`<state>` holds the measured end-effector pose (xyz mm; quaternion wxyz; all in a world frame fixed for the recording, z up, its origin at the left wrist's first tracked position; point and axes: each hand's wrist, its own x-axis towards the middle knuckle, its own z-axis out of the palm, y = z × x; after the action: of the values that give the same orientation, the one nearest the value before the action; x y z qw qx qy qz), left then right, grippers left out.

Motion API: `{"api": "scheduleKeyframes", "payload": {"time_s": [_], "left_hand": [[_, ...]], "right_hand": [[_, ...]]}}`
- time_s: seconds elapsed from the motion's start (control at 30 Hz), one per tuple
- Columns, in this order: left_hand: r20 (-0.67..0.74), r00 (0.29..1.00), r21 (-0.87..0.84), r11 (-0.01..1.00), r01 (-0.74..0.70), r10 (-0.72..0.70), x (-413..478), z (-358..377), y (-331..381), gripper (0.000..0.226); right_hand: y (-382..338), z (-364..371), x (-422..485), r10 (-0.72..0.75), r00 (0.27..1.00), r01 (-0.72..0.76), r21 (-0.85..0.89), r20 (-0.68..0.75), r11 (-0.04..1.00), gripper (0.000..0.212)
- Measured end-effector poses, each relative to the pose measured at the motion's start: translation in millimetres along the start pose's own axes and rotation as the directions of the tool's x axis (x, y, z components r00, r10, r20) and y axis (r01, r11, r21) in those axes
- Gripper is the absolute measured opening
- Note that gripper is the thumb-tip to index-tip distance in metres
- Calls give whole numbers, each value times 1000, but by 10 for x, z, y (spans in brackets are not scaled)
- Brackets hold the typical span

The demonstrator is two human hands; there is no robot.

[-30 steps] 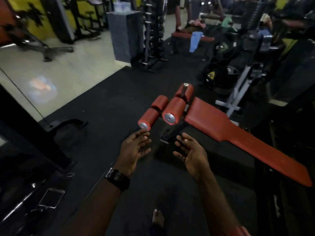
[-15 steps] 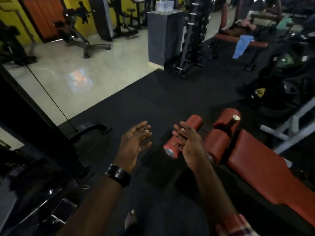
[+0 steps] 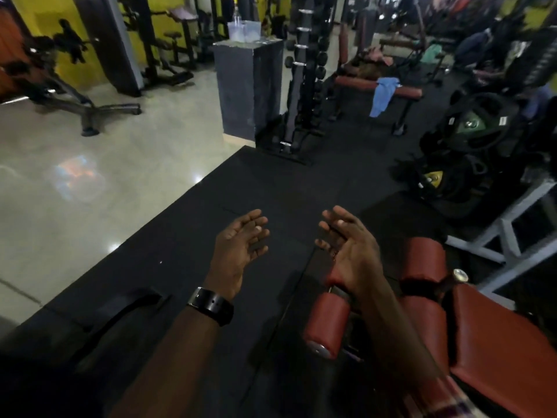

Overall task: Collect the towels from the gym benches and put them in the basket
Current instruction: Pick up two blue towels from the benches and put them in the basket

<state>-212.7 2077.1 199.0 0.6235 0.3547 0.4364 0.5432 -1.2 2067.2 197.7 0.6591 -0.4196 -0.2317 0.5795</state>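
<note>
Walking empty-handed thru the gym, a person holds left hand [image 3: 241,236] and right hand [image 3: 349,251] open, palms facing, gripping nothing. Trip risk: the red foam rollers [image 3: 327,327] of a bench sit just under the right hand. The blue towel [image 3: 382,95] hangs off a far surface [image 3: 355,82], well apart from both hands; no basket in view.

View: swung left and forward. Red bench [image 3: 497,342]: moved from frame centre to lower right. Blue towel [image 3: 382,95]: larger, nearer, upper right. Right hand [image 3: 352,248]: now over the red roller pads [image 3: 328,330].
</note>
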Motion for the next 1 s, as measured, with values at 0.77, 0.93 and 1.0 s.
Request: {"api": "scheduleKeyframes", "payload": {"time_s": [0.77, 0.93, 1.0], "left_hand": [[139, 988, 138, 989, 47, -66, 5517, 1257, 596, 28], [160, 980, 115, 988, 103, -121, 6661, 1628, 425, 27], [182, 973, 118, 986, 119, -139, 7102, 1769, 339, 27]], "right_hand": [[-987, 564, 5108, -113, 979, 117, 14, -172, 993, 29], [-1124, 428, 6152, -137, 967, 134, -28, -214, 991, 31], [-1166, 348, 6529, -149, 959, 142, -49, -239, 989, 31]]}}
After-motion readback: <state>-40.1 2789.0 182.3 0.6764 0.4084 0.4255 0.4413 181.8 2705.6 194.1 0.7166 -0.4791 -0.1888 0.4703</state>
